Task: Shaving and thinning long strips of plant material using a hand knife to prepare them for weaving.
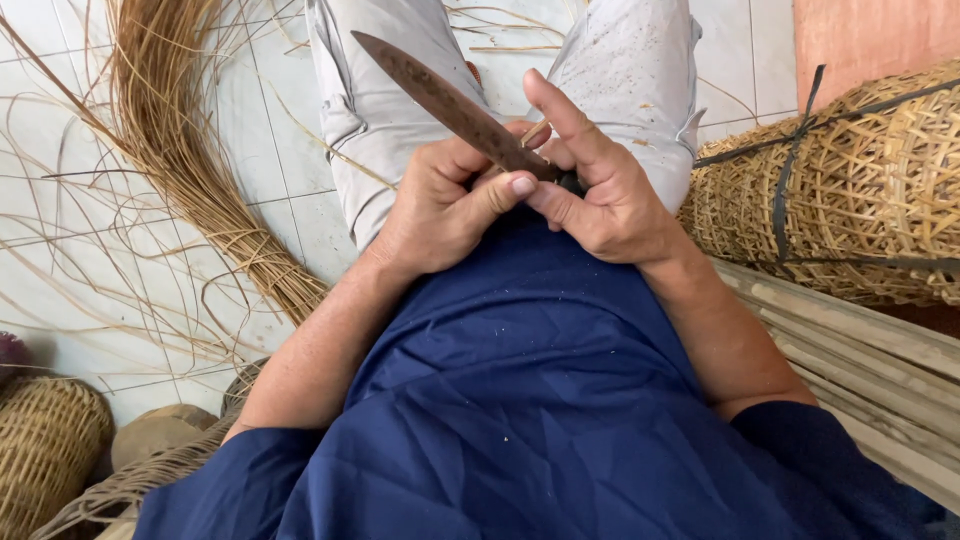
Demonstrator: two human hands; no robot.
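Your blue shirt (520,400) fills the near view. Beyond it, your left hand (440,205) and right hand (600,190) meet over your lap, thumbs touching. Both grips close on the dark knife (450,105) at its handle end; its blade angles up-left across your grey trousers (640,70). Loose rattan strands (190,160) lie on the tiled floor (280,150) at left; woven baskets (860,190) sit at right.

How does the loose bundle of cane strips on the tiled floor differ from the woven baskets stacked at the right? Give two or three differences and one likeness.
1. The bundle of cane strips is unwoven, its strands fanning loosely; the woven baskets are worked into open lattice.
2. The bundle lies sprawled on the tiled floor; the baskets are tied together with dark straps.
3. The strips look thin; the baskets form bulky rounded shapes.

Both are pale straw-coloured.
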